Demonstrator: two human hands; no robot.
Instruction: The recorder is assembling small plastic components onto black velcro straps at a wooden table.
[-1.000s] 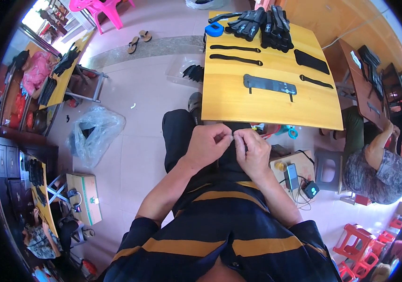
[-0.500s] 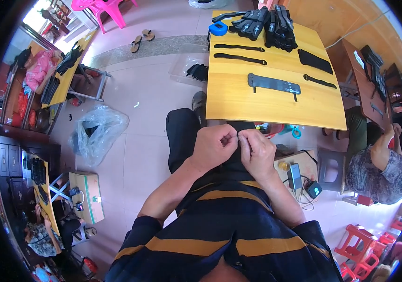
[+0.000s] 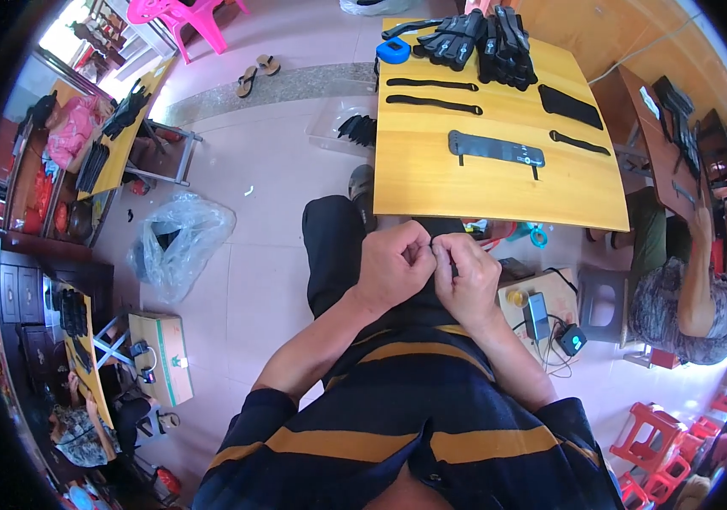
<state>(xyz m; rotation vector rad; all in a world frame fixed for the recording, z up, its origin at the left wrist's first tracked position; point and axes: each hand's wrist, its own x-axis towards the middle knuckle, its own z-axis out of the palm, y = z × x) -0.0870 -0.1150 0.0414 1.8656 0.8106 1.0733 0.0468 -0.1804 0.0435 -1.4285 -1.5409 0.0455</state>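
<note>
Just off the near edge of the yellow table (image 3: 431,191), above my lap, my left hand (image 3: 396,262) and my right hand (image 3: 468,274) meet at the fingertips. Both are closed in a pinch; whatever lies between the fingers is too small or hidden to make out. A dark grey panel with two short black tabs (image 3: 497,150) rests on the table ahead of them. Beyond it lie two black straps, the nearer strap (image 3: 434,104) and the farther strap (image 3: 431,84). To the right are a short black strap (image 3: 580,143) and a black rectangular pad (image 3: 571,107).
Bundles of black straps (image 3: 508,51) and a blue tape measure (image 3: 394,51) sit at the table's far side. Left of it, a clear bin (image 3: 329,126) and a plastic bag (image 3: 181,246) are on the floor. A small stand with a device (image 3: 537,316) is at my right. Co-workers sit both sides.
My hands stay pinched together over my lap, shifted only slightly. The co-worker at the right has raised an arm. The things on the table have not moved.
</note>
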